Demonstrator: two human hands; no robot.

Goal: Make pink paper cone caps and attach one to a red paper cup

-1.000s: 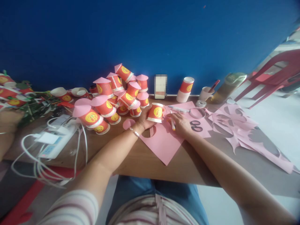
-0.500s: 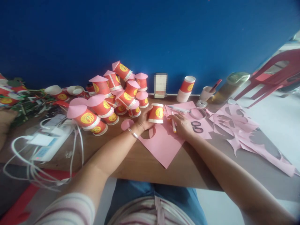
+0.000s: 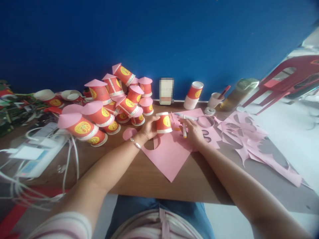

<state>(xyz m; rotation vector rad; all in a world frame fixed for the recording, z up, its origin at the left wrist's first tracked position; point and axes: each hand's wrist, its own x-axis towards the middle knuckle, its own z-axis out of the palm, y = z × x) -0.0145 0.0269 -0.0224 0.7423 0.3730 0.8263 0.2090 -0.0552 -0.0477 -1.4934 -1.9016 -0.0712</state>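
Note:
A red paper cup (image 3: 163,122) with a yellow round emblem is in my left hand (image 3: 149,128), whose fingers are closed around its left side. The cup's wider, white-rimmed end faces down, above a pink paper sheet (image 3: 169,162). My right hand (image 3: 195,132), just to the right of the cup and apart from it, grips a slim white marker pen (image 3: 184,130) with an orange-yellow lower end. Behind that hand lies another pale marker (image 3: 188,117), beside a ring of tape (image 3: 205,121). Dark looped marks (image 3: 206,135) show on pink paper by my right wrist.
Red cups with pink cone tops (image 3: 83,126) are piled at left, near a power strip (image 3: 41,156) with white cables. Stacked cups (image 3: 193,95), a phone-like upright object (image 3: 166,91) and a bottle (image 3: 238,94) stand by the blue wall. Pink scraps (image 3: 251,139) lie right.
The view has turned slightly, so most things sit further left. The marker in my right hand stands more upright. Both hands keep their holds on the cup and the marker.

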